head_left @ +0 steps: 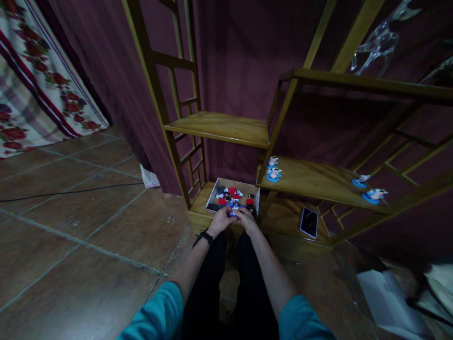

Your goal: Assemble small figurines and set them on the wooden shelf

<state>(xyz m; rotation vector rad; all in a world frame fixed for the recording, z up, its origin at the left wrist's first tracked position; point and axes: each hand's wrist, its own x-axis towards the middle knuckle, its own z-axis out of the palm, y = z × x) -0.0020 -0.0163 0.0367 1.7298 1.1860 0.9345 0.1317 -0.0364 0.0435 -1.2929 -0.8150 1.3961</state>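
My left hand [222,220] and my right hand [246,219] meet at the front edge of an open cardboard box [233,182]. Between their fingertips is a small figurine [234,211] with blue and white on it; its finer shape is too small to make out. Both hands are closed on it, one from each side. Inside the box lie several small figures [231,191] in red, black, white and blue. The box rests on the bottom board [200,204] of a wooden shelf unit, and my hands partly hide its near side.
Two blue-based figurines [273,175] stand at the left end of the middle shelf [311,178], and two more figurines [374,195] are at its right end. A phone [309,222] lies on the bottom board. A clear glass animal [380,45] stands at upper right.
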